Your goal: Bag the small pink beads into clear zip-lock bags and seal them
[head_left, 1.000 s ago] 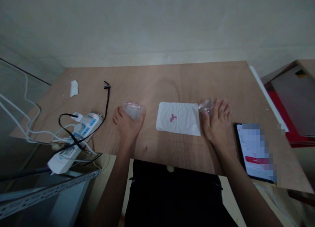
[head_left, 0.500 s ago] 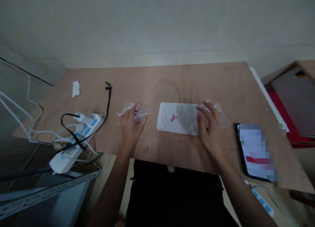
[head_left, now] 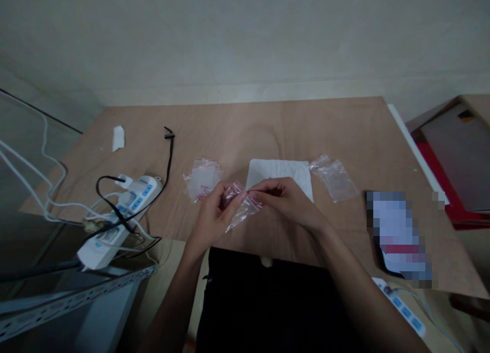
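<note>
A small clear zip-lock bag with a red seal line is held over the table near its front edge. My left hand is closed on the bag's left part, with thumb and fingers pinching it. My right hand pinches the bag's right end by the red seal. Behind my right hand lies a white sheet, partly covered by it. Left of it rests another clear zip-lock bag with something white and small red marks showing. Clear plastic bags lie to the right of the sheet.
A phone lies at the table's right. At the left are a white power strip with tangled cables and a black strap-like cord. A scrap of white paper sits farther back. Another power strip is below the right edge.
My right hand has left the clear bags on the right and moved left. My left hand has shifted slightly right and toward me. Both now hold one zip-lock bag between them.
</note>
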Demonstrator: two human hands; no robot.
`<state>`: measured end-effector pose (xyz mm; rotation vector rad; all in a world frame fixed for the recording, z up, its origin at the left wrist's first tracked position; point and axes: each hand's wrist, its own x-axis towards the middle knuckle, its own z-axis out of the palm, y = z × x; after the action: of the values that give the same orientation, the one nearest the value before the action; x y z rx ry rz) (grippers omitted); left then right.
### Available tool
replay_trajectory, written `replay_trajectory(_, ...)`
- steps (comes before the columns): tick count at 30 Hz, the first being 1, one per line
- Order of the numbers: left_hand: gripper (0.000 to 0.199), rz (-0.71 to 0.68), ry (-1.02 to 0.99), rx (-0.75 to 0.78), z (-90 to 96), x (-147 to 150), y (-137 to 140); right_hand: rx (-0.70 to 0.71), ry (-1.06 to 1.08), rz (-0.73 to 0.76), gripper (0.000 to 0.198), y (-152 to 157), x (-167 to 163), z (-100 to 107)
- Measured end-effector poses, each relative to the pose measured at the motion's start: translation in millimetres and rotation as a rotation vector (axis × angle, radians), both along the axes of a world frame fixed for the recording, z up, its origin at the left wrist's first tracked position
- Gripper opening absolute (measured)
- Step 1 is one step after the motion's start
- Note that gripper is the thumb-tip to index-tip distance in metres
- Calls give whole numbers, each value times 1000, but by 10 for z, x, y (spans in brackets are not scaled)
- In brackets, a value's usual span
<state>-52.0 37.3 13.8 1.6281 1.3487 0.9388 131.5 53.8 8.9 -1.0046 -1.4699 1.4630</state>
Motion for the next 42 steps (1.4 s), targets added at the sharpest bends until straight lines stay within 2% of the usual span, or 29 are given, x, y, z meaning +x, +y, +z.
replay_trajectory(4, 24, -17, -107, -90, 27, 69, -60, -83, 42, 4, 23, -167, 83, 61)
replay_trajectory(10, 32, -152, -332, -255, 18, 138, -104, -305, 253, 1, 22, -290, 88, 2)
replay_trajectory(12, 31, -148, -300, -247, 7, 155, -119, -326, 282, -20, 24, -316, 76, -13)
replay_trajectory(13, 29, -86, -238, -179, 3, 165, -132, -318, 272, -53, 24, -331, 70, -10)
replay_trajectory(16, 23, 295, 33, 198, 13, 212, -201, -208, 133, -229, 20, -406, 45, 53)
replay_trajectory(17, 21, 395, 89, 283, 28, 233, -233, -135, 52, -292, 18, -442, 33, 88)
replay_trajectory(18, 19, 433, 102, 305, 48, 258, -267, -46, -42, -339, 16, -483, 19, 125)
replay_trajectory(19, 17, 414, 73, 268, 72, 284, -298, 56, -139, -363, 14, -526, 3, 160)
replay_trajectory(21, 16, 301, -52, 102, 119, 338, -342, 259, -318, -369, 13, -605, -28, 215)
replay_trajectory(23, 15, 226, -179, -51, 147, 377, -355, 402, -422, -365, 16, -658, -51, 239)
replay_trajectory(25, 15, 206, -275, -147, 142, 391, -347, 456, -430, -384, 18, -675, -61, 241)
replay_trajectory(27, 15, 189, -343, -209, 113, 381, -338, 452, -395, -398, 18, -666, -64, 233)
replay_trajectory(31, 13, 201, -383, -233, 62, 359, -348, 434, -430, -402, 15, -644, -82, 195)
replay_trajectory(35, 13, 177, -243, -180, 96, 370, -372, 556, -593, -388, 16, -649, -93, 126)
replay_trajectory(38, 13, 167, 7, -99, 147, 361, -392, 636, -698, -456, 17, -644, -40, 85)
replay_trajectory(42, 14, 123, 265, -56, 240, 333, -413, 585, -768, -593, 12, -642, 84, 73)
